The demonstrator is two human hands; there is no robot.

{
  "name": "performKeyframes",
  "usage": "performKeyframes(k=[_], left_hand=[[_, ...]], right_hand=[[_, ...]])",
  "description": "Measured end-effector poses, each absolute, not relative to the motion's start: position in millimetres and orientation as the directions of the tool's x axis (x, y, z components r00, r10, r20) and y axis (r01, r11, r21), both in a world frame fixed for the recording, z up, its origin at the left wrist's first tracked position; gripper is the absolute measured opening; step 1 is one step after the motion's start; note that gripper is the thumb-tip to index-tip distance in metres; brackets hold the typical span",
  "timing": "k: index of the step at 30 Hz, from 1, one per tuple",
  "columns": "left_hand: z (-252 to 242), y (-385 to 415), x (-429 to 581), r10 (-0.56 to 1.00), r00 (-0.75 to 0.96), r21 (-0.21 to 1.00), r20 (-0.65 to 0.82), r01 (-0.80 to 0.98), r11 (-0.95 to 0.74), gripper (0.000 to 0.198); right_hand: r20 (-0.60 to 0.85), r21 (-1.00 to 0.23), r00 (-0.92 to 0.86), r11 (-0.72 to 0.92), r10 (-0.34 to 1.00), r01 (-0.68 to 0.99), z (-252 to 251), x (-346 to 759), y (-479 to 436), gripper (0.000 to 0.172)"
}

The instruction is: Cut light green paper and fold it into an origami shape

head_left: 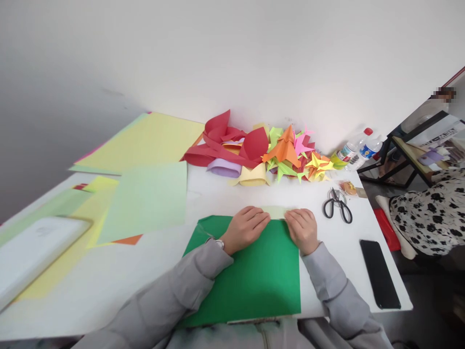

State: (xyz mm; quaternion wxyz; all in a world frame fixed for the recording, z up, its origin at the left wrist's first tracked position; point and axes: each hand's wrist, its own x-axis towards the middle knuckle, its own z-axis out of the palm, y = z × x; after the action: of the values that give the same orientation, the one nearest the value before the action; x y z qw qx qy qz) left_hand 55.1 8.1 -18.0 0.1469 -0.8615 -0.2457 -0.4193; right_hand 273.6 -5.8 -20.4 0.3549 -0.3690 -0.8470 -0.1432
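Note:
A strip of pale yellow-green paper (275, 212) lies across the far edge of a large dark green sheet (261, 281). My left hand (247, 228) has its fingers together on the strip's left end, palm side down. At the right end, my right hand (302, 230) pinches the paper between thumb and fingers, which are partly hidden. Both wrists rest over or beside the green sheet. Black-handled scissors (338, 206) lie right of my right hand.
Folded paper shapes (286, 150) and curled red paper (221, 140) are heaped along the wall. Light green sheets (148, 198) and a white box-like object (36, 252) are at the left. Bottles (358, 148), a black phone (379, 274) and a person in patterned clothing (428, 213) are at the right.

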Motion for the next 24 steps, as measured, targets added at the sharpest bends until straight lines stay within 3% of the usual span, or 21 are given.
performKeyframes(k=[10,24], left_hand=[[-19,6,56,0.243,0.535,-0.09,0.809,0.522,-0.848,0.017],[-16,13,39,0.31,0.432,-0.023,0.847,0.613,-0.79,0.029]], right_hand=[[0.674,0.017,-0.534,0.712,0.51,0.702,-18,270,-8,0.026],[0.738,0.019,-0.39,0.561,0.551,0.828,-12,301,2,0.03]])
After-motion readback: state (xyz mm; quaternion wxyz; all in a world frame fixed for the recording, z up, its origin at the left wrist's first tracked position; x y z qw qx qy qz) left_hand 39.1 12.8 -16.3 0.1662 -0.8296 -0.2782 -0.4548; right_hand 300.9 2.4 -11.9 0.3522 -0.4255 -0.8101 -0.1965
